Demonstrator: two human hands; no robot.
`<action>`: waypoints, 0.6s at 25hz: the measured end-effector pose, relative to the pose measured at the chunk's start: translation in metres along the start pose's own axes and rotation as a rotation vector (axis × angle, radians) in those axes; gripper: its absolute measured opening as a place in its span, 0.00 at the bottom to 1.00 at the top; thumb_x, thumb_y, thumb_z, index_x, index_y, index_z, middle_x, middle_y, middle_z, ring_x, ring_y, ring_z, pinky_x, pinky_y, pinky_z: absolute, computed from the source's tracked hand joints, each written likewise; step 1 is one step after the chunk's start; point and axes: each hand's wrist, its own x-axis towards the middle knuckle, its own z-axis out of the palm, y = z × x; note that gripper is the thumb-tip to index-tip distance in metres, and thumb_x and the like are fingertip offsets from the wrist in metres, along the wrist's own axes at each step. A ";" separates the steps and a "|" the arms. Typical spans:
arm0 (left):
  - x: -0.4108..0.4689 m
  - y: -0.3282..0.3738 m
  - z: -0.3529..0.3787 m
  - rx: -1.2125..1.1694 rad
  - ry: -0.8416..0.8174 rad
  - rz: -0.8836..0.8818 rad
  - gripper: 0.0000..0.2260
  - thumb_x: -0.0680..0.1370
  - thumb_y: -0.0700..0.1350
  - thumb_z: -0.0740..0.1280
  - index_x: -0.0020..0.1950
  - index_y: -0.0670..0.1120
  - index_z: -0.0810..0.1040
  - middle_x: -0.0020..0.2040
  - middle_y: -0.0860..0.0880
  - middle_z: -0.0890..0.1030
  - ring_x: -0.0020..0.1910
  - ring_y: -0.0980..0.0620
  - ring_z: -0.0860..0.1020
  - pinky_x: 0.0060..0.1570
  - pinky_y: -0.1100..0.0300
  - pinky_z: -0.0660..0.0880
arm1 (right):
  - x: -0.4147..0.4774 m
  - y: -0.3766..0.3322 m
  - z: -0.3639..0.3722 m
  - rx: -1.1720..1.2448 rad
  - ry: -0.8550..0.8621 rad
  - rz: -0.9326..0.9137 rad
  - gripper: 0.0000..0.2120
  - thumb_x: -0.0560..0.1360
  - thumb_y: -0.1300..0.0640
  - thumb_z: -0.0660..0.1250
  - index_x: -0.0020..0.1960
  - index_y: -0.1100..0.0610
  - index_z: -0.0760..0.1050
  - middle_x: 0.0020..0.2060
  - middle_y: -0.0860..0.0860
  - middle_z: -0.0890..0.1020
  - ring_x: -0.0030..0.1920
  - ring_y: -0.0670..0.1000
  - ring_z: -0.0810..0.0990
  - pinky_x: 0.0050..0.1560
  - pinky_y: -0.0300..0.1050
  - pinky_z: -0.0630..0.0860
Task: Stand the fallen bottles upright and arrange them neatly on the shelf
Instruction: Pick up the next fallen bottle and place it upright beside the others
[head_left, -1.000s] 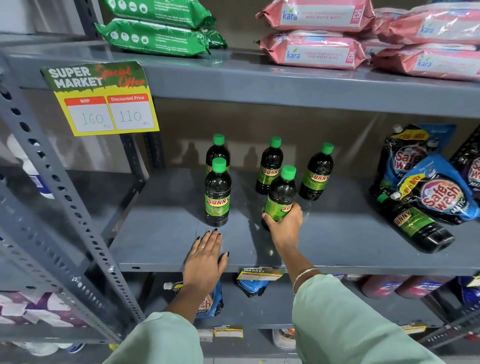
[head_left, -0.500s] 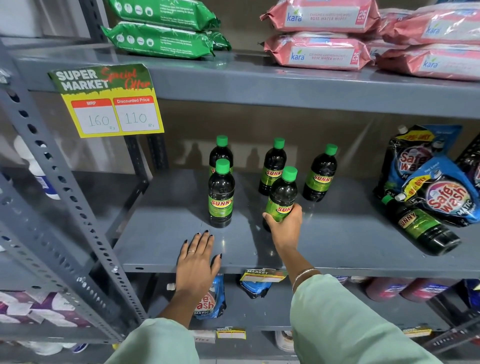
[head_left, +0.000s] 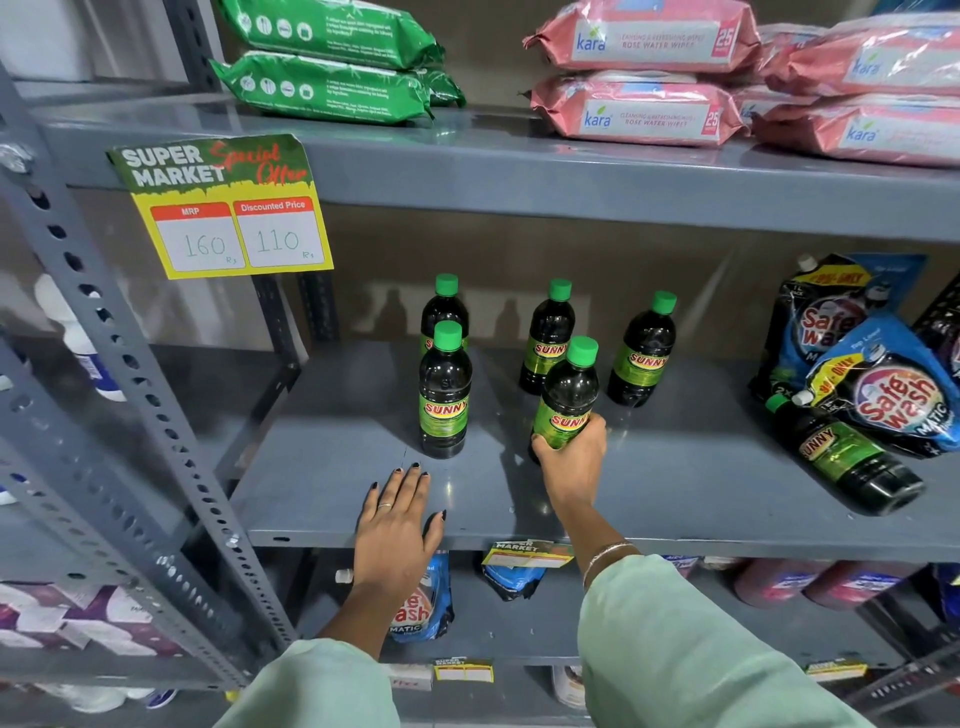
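Dark Sunny bottles with green caps stand on the grey middle shelf (head_left: 675, 499). Three stand at the back: back-left bottle (head_left: 444, 312), back-middle bottle (head_left: 549, 338), back-right bottle (head_left: 643, 351). A front-left bottle (head_left: 444, 392) stands upright. My right hand (head_left: 571, 462) grips the lower part of a front bottle (head_left: 569, 389), which leans slightly. A fallen bottle (head_left: 844, 452) lies on its side at the right, cap against the pouches. My left hand (head_left: 397, 519) rests flat on the shelf's front edge, fingers apart.
Safewash pouches (head_left: 893, 395) lean at the right end of the shelf. A yellow price sign (head_left: 223, 208) hangs from the upper shelf, which carries green packs (head_left: 332, 88) and pink wipe packs (head_left: 644, 109). A perforated grey upright (head_left: 119, 364) runs at left. More goods fill the lower shelf.
The view has drifted a little. My right hand stays on the front bottle in nearly the same spot. My left hand has slid slightly back toward the shelf's front edge.
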 end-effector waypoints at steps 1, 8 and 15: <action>0.000 0.000 0.000 -0.004 -0.004 -0.002 0.36 0.77 0.59 0.33 0.65 0.43 0.72 0.64 0.45 0.75 0.64 0.45 0.72 0.63 0.46 0.64 | 0.000 0.001 0.000 0.001 -0.002 -0.001 0.30 0.64 0.63 0.75 0.61 0.61 0.65 0.56 0.58 0.73 0.58 0.57 0.73 0.54 0.49 0.74; 0.000 0.008 -0.003 -0.031 -0.010 0.038 0.34 0.78 0.58 0.35 0.63 0.42 0.73 0.62 0.44 0.77 0.62 0.45 0.74 0.61 0.45 0.67 | -0.001 0.004 -0.011 -0.002 -0.025 -0.038 0.38 0.65 0.55 0.77 0.68 0.60 0.62 0.63 0.57 0.71 0.66 0.55 0.69 0.63 0.50 0.70; 0.005 0.055 -0.001 -0.043 -0.005 0.242 0.25 0.76 0.55 0.49 0.61 0.42 0.75 0.60 0.46 0.79 0.59 0.47 0.76 0.60 0.50 0.71 | 0.018 0.010 -0.074 -0.027 0.084 -0.038 0.40 0.67 0.47 0.74 0.70 0.60 0.59 0.67 0.58 0.69 0.69 0.56 0.67 0.66 0.52 0.67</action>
